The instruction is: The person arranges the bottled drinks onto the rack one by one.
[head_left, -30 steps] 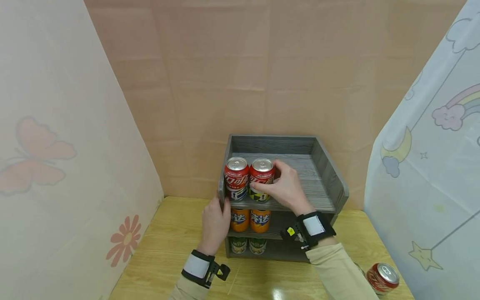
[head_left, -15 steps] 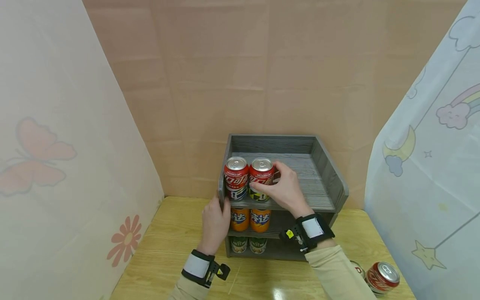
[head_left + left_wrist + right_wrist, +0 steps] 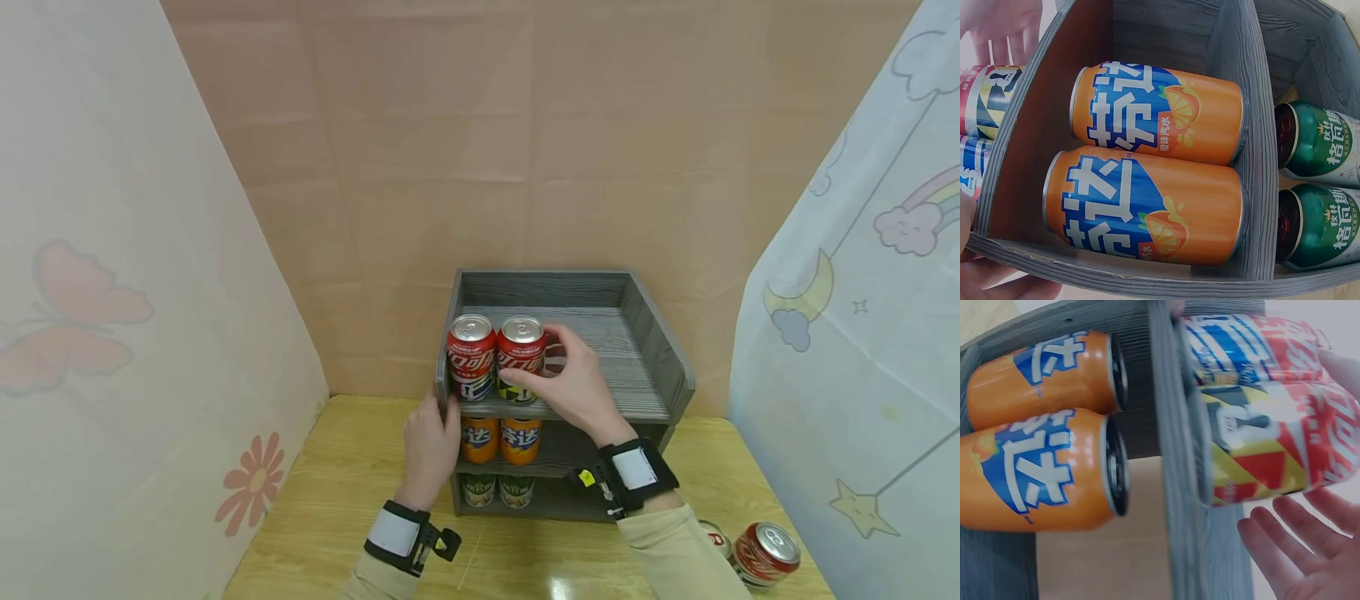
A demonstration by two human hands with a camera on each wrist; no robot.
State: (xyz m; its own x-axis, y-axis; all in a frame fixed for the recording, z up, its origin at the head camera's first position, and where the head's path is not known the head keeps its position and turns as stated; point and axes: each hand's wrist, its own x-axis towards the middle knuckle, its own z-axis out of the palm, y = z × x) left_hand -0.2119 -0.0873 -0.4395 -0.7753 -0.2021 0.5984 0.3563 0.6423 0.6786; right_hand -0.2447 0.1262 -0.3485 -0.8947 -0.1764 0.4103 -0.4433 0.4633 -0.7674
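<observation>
A grey wooden three-tier shelf (image 3: 630,367) stands on the table. On its top tier, two red Coca-Cola cans stand upright side by side at the left: the left can (image 3: 472,358) and the right can (image 3: 521,354). My right hand (image 3: 577,383) pinches the right can, thumb across its front and index finger at its right side; the other fingers (image 3: 1279,544) are off it. My left hand (image 3: 432,446) grips the shelf's left side wall below the top tier, its thumb at the front edge and fingers outside.
Two orange Fanta cans (image 3: 1154,209) occupy the middle tier's left side. Two green kvass cans (image 3: 1322,140) stand on the bottom tier. At the table's right, a red Coca-Cola can (image 3: 765,554) stands beside another can (image 3: 715,537), partly hidden by my sleeve. Printed cloths hang both sides.
My right hand's fingers have loosened slightly from the right Coca-Cola can, and its wrist has shifted a little. The can beside my right sleeve shows more. My left hand has stayed put.
</observation>
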